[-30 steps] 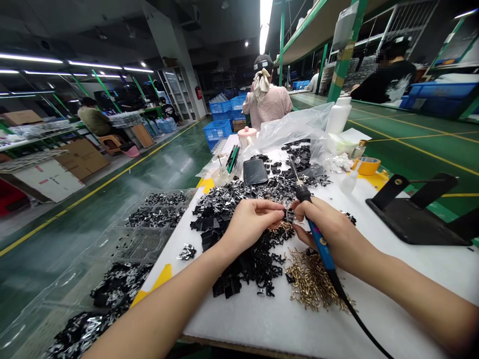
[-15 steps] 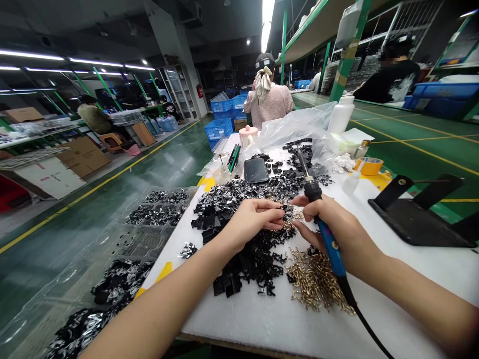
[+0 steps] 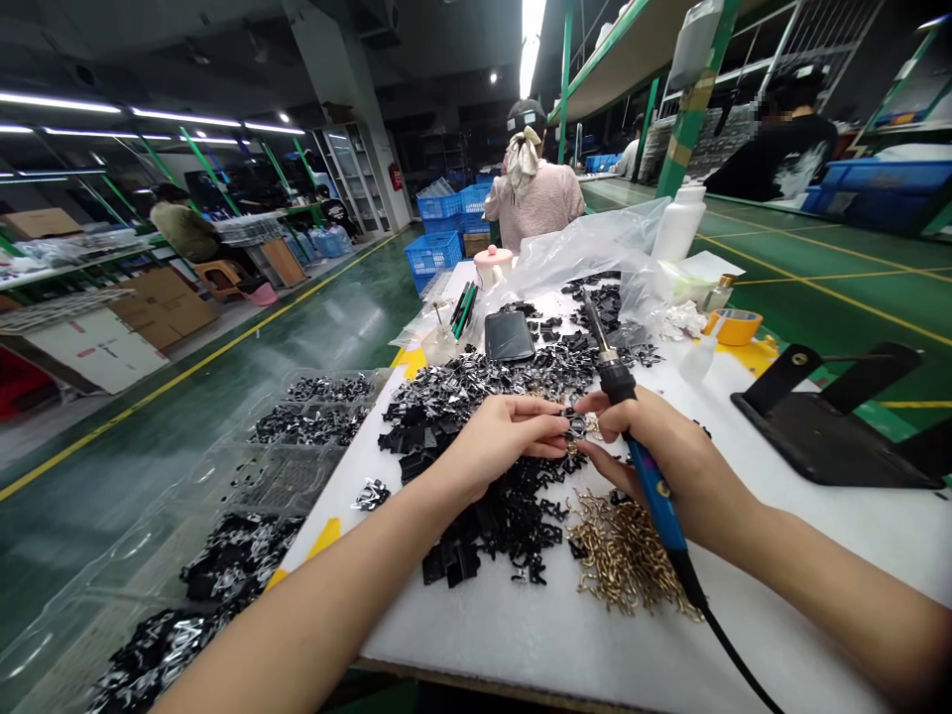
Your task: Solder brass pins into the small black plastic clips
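My left hand is closed, its fingertips pinching a small black metal part over the pile. My right hand is wrapped round the blue handle of a soldering iron, whose tip points up and away. The right thumb and fingertips also reach to the small part from its right side; whether they grip it, I cannot tell. Beneath the hands spreads a heap of black and silvery metal parts. Nearer me, below the right hand, is a pile of brass-coloured hooked pieces.
A phone lies at the heap's far side. The black iron stand is at right, near orange tape and a white bottle. Clear compartment trays with parts flank the table at left. A person sits ahead.
The right hand and soldering iron have shifted slightly left, and its fingers have come closer to the small part at the left fingertips. The left hand has hardly moved.
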`<state>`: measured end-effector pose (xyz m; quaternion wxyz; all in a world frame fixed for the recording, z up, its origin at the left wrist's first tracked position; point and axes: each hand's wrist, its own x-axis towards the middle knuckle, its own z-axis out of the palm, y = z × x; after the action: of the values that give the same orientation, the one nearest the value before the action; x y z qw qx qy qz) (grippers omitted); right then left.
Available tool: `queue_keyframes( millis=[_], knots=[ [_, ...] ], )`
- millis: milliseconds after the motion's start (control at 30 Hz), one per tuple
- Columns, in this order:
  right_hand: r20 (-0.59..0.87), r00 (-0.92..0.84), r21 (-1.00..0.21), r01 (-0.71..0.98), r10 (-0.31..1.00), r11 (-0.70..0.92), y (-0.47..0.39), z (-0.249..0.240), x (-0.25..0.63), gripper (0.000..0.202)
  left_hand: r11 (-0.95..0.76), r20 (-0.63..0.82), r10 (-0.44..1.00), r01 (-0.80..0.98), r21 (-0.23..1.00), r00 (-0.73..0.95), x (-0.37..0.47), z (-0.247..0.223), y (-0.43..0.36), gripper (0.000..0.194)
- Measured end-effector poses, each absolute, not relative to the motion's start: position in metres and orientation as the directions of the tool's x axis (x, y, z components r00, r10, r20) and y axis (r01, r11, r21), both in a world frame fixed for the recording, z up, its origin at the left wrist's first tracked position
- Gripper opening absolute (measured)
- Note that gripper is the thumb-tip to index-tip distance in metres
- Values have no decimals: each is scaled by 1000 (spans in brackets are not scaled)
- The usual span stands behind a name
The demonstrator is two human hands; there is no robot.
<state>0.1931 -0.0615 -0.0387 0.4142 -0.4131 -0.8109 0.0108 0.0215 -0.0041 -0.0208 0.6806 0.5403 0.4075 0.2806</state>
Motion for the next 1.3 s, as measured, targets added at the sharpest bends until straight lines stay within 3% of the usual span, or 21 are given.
queue_keyframes(
  millis=[333,700,933,1100,1167,1300],
  knots=[
    [659,-310,-385,644,686,661,-62,-38,193,14,261,-241,803,42,965,545,20,-19,-3,18],
    [668,-351,-340,639,656,689,-63,-35,192,17,238,-256,804,104,966,536,21,-20,-2,9],
    [625,-438,-307,622,646,720,-62,-40,192,20,237,-254,799,103,966,546,23,-23,-5,22],
    [606,-389,-350,653,694,672,-58,-44,196,19,218,-215,789,66,974,576,23,-21,-7,24],
    [621,-354,-375,648,699,662,-59,-44,196,18,146,-157,780,68,987,605,23,-21,-8,27],
    [640,-265,-505,561,721,656,-60,-41,193,20,-216,80,790,154,964,607,20,-21,-12,25]
  ],
)
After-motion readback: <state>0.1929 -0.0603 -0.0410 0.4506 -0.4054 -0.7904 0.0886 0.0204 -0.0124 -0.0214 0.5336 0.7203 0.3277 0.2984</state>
